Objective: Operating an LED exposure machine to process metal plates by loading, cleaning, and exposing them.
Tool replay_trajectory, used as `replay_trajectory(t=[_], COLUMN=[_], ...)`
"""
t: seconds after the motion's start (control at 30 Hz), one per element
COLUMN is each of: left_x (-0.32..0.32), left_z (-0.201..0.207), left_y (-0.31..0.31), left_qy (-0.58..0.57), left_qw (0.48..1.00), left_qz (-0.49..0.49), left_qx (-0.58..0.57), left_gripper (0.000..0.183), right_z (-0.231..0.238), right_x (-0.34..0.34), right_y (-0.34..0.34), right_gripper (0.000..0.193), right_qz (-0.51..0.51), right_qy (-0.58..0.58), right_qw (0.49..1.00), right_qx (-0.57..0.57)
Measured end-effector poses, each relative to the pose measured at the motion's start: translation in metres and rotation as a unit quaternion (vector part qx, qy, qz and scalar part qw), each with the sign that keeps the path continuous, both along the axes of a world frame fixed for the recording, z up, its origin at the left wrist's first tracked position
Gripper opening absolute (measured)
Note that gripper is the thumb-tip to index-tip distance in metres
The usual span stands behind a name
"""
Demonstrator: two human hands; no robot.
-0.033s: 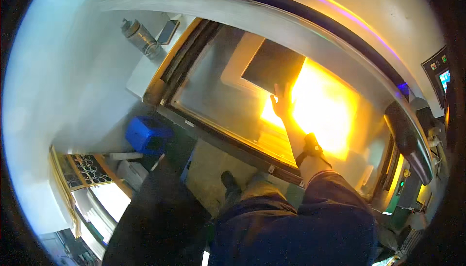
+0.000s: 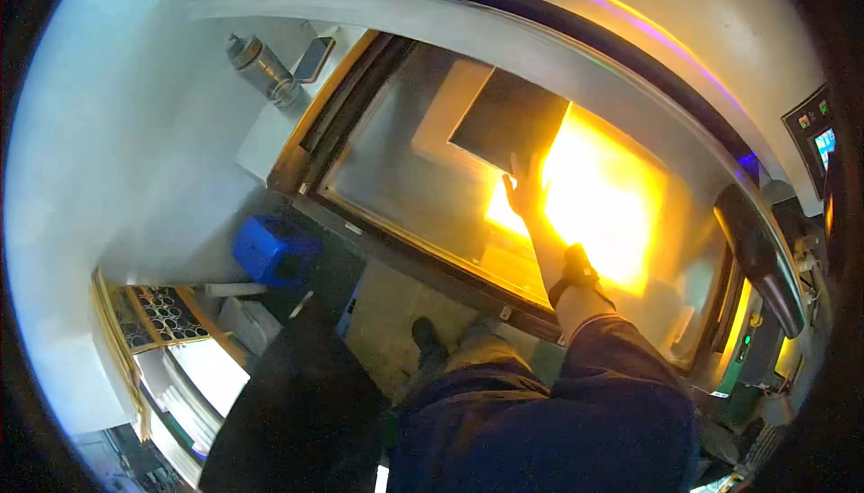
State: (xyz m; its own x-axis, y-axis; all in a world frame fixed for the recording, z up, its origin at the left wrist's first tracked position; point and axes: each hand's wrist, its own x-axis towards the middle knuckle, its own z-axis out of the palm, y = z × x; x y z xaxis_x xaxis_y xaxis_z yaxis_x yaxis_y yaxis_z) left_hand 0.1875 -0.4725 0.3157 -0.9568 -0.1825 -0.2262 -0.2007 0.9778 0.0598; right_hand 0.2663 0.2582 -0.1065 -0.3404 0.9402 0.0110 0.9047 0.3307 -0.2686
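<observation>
My right hand (image 2: 526, 191) reaches over a framed glass bed (image 2: 387, 142), with a dark band (image 2: 574, 270) round its wrist. Its fingers are stretched out and the thumb stands apart. The fingertips rest at the near edge of a flat dark rectangular sheet (image 2: 513, 117), where they partly blend into it. Glaring yellow light (image 2: 605, 205) shines through the glass to the right of the sheet and washes out the hand's edge. My left hand does not show. A large black shape (image 2: 292, 403) fills the lower left; what it is I cannot make out.
A raised lid (image 2: 504, 30) arches over the bed, with a black handle (image 2: 758, 259) at right. A bottle (image 2: 261, 68) and phone (image 2: 314, 59) lie beyond the left end. On the floor stands a blue bin (image 2: 274, 250). A control panel (image 2: 814, 138) is far right.
</observation>
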Motion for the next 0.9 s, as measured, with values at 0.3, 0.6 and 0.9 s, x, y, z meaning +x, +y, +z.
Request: replay_trajectory(t=[0.3,0.6,0.9], left_x=[-0.081,-0.156,-0.189], left_z=[-0.177,-0.28,-0.308], left_y=[0.0,0.021,0.052], left_qy=[-0.2,-0.28,-0.315], left_qw=[0.932,0.865,0.845], left_qz=[-0.261,-0.356,-0.397], left_qx=[0.15,0.215,0.169], left_gripper=[0.049,0.041,0.036], right_z=[0.106,0.473,0.405], right_x=[0.008,0.134,0.135], right_y=[-0.06,-0.17,-0.259], right_gripper=[0.089,0.049,0.026], right_qz=[0.027,-0.1,-0.062], right_qy=[0.143,0.026,0.048], right_qw=[0.974,0.823,0.979], right_qx=[0.173,0.558,0.19])
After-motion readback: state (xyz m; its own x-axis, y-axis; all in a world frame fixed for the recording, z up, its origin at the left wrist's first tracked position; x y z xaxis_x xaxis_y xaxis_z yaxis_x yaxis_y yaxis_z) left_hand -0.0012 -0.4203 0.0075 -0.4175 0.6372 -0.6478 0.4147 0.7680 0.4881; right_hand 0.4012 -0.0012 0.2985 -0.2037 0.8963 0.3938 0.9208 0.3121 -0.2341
